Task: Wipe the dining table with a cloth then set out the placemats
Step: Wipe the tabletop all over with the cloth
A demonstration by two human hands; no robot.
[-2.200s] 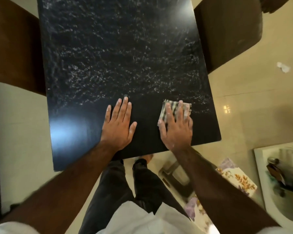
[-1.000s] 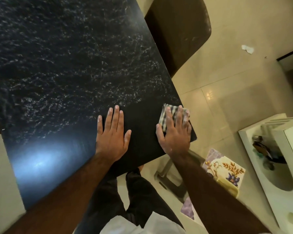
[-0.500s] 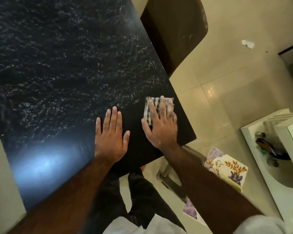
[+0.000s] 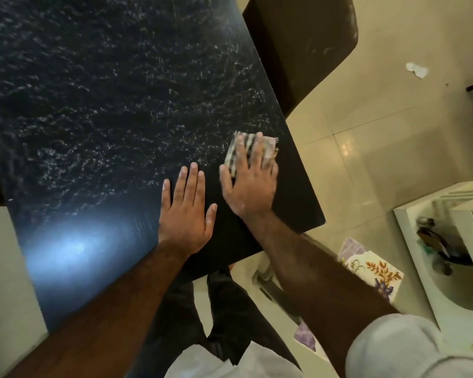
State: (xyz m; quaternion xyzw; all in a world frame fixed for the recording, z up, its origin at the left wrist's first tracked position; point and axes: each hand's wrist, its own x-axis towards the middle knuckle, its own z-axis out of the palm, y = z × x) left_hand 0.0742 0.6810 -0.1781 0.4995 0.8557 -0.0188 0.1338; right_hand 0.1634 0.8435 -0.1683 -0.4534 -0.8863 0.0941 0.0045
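A black speckled dining table fills the upper left of the head view. My right hand lies flat on a folded checked cloth near the table's right edge, fingers straight and pressing it down; the hand is motion-blurred. Beside it, to the left, my left hand rests flat on the bare tabletop with fingers spread. Floral placemats lie below the table's near right corner, partly hidden by my right forearm.
A dark brown chair stands at the table's right side. A white unit with a sink is at the right edge. A scrap of white paper lies on the tiled floor. My legs stand at the table's near edge.
My right hand slid the cloth left about half a second ago and has now moved it back right and farther up along the table's right edge. My left hand stayed planted.
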